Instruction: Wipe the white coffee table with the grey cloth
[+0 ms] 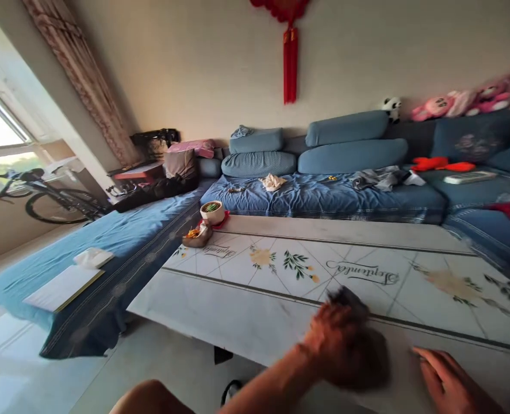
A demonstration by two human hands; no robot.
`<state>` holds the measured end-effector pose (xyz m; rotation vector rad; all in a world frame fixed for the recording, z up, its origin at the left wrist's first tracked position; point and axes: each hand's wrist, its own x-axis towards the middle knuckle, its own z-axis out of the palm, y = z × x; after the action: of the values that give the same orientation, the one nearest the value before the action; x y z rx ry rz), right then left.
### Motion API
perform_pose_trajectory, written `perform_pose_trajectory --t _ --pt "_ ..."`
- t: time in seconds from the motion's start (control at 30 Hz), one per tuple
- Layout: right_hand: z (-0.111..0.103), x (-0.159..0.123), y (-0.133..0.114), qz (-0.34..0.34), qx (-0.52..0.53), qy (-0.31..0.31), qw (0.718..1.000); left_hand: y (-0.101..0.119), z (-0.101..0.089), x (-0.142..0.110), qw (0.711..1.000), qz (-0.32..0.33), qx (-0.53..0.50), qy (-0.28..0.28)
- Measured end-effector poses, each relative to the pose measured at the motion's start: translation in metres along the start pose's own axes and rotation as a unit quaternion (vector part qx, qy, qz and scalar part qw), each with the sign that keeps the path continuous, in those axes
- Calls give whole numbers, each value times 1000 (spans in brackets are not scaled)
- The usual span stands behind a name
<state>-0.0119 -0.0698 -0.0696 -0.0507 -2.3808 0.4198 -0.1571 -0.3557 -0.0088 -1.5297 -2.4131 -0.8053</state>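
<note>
My left hand [336, 339] reaches over the near side of the low table, its fingers closed around a dark grey, soft-looking cloth [353, 302]. Motion smears both the hand and the cloth, so the cloth's outline is unclear. Towards the bottom right corner, my right hand [448, 376] rests at the near side of the table with its fingers stretched to the left and slightly bent. Nothing clear shows in it. Under and beyond the hands lies the white marble-look table [237, 296] with a printed flower runner [358, 270].
A potted cactus [212, 213] and a brown bowl [196, 236] stand at the table's far left corner. Blue sofas [255, 192] border the table behind and to the left. A tissue pack [93, 257] and a white flat box [62, 287] lie on the left seat.
</note>
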Motion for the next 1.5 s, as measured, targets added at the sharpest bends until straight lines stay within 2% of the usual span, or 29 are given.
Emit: perform_pose_trajectory --t 0.07,0.1,0.13,0.2,0.27,0.3,0.37,0.4,0.43,0.47,0.53,0.57,0.63,0.7,0.73,0.8,0.87,0.9,0.97,1.07,1.13,1.17,1.2,1.23,1.27,1.3,1.4,1.47,1.5 --pt "-4 2 -9 -32 -6 8 999 28 0 -22 994 89 -38 -46" --pt "-7 4 -15 -34 -12 13 999 29 -11 -40 991 104 -50 -72" --pt "-9 5 -22 -28 -18 16 999 21 -27 -60 990 95 -55 -92" --pt "-14 10 -36 -9 -30 20 999 -22 -72 -103 994 18 -34 -99" --pt "-17 15 -48 4 -36 25 999 -90 -121 -137 990 -124 44 -48" --pt "-18 17 -52 7 -36 25 999 -128 -143 -147 973 -213 90 -5" --pt "-19 20 -58 19 -31 21 999 -194 -176 -149 919 -355 160 55" --pt "-19 20 -60 25 -29 19 999 -218 -184 -140 890 -409 191 72" --pt "-19 20 -61 30 -29 16 999 -233 -188 -126 864 -447 217 80" --pt "-19 19 -61 34 -32 15 999 -239 -186 -106 845 -472 239 79" --pt "-17 17 -61 35 -44 16 998 -225 -165 -57 836 -480 260 57" --pt "-17 17 -61 32 -51 17 998 -206 -148 -32 847 -462 257 42" --pt "-17 16 -60 26 -60 17 998 -152 -103 12 897 -380 225 7" --pt "-19 17 -60 17 -62 19 998 -85 -56 34 951 -255 172 -22" --pt "-20 17 -60 12 -63 20 998 -51 -34 36 970 -193 145 -31" --pt "-23 18 -60 4 -61 22 998 7 -4 19 989 -96 102 -38" --pt "-25 19 -61 2 -60 20 998 37 2 -21 994 -56 85 -39" --pt "-25 19 -62 6 -59 17 998 39 -5 -47 994 -57 89 -38" --pt "-24 20 -63 17 -58 11 998 13 -37 -100 987 -102 117 -27" --pt "-21 20 -65 43 -66 4 997 -71 -109 -158 947 -260 188 25" --pt "-20 20 -66 55 -68 1 996 -121 -148 -167 891 -385 231 61" --pt "-19 19 -66 57 -67 1 996 -135 -157 -161 863 -434 249 72" --pt "-19 19 -66 57 -64 1 996 -141 -158 -150 841 -465 264 80" --pt "-19 19 -66 54 -63 1 997 -136 -150 -133 832 -475 273 85" --pt "-19 19 -66 51 -63 2 997 -122 -134 -114 839 -462 274 85" --pt "-19 19 -66 47 -64 4 997 -99 -110 -92 860 -429 265 81" --pt "-21 19 -65 34 -71 7 997 0 -23 -33 943 -273 184 49" --pt "-23 18 -63 20 -70 4 997 61 24 -12 972 -189 137 33" --pt "-24 18 -62 13 -67 2 998 83 38 -9 980 -158 121 30"
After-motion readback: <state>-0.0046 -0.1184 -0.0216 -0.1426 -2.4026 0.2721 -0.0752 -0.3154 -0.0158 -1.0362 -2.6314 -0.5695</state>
